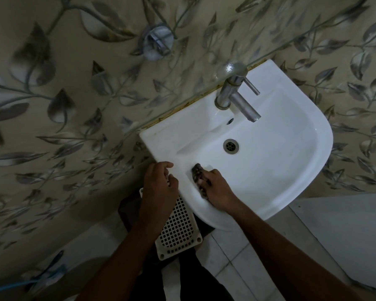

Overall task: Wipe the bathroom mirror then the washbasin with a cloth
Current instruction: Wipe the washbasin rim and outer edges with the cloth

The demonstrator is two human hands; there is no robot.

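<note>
The white washbasin hangs on the leaf-patterned wall, seen from above. My right hand presses a dark patterned cloth against the basin's inner near-left slope, fingers curled over it. My left hand rests on the basin's left rim with its fingers loosely bent and nothing in it. The mirror is not in view.
A steel tap with a side lever stands at the basin's back, above the drain. A glass shelf edge crosses above the basin. A white perforated grille leans below the basin. White floor tiles lie underneath, a blue hose at lower left.
</note>
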